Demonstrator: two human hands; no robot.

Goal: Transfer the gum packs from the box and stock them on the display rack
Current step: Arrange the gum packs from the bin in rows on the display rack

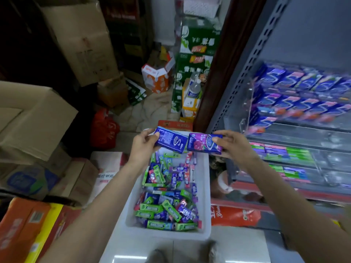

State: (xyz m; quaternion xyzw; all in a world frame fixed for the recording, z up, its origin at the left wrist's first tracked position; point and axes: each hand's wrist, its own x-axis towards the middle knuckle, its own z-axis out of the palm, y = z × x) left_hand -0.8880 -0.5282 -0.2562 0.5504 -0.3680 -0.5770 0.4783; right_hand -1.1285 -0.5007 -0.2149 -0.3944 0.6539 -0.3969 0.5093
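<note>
While I hold one blue gum pack [169, 140] in my left hand [142, 147] and one purple gum pack [204, 144] in my right hand [232, 145], fingers pinched on each, both hang over the white box [206, 186]. Their ends touch. If they bump, one could slip back into the box. The display rack [294, 130] is right of the box.

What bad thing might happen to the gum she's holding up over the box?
Each hand, left and right, pinches its pack by one end only, so the blue pack or purple pack might slip back into the white bin. The display rack looks nearly full on top, so squeezing more in may knock packs off.
</note>
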